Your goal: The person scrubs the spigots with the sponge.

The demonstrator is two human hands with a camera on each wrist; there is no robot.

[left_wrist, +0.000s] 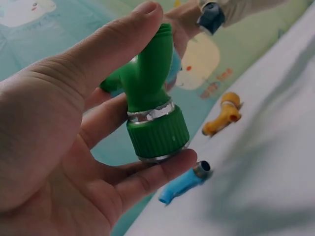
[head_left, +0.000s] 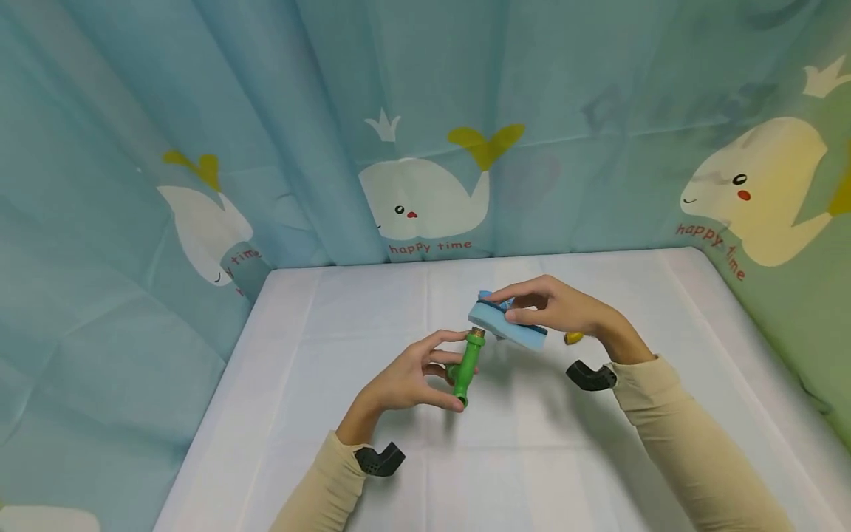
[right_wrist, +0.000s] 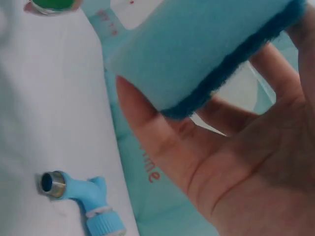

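Note:
My left hand (head_left: 407,375) holds a green branched pipe fitting (head_left: 468,363) above the table, between the thumb and fingers. The fitting has a ribbed green collar (left_wrist: 158,132) and a brass-coloured threaded end (head_left: 477,333). In my right hand (head_left: 564,304) is a light blue sponge (head_left: 507,324) with a dark blue scouring layer, pinched between thumb and fingers. The sponge is just beyond the fitting's threaded end; whether they touch I cannot tell. A blue fitting (right_wrist: 87,191) with a metal end lies on the table, partly hidden behind the sponge in the head view.
Behind the right wrist lies a yellow fitting (head_left: 573,338), seen more fully in the left wrist view. A white cloth covers the table (head_left: 319,332). Blue-green curtains (head_left: 425,89) with printed whales stand along the table's back and sides.

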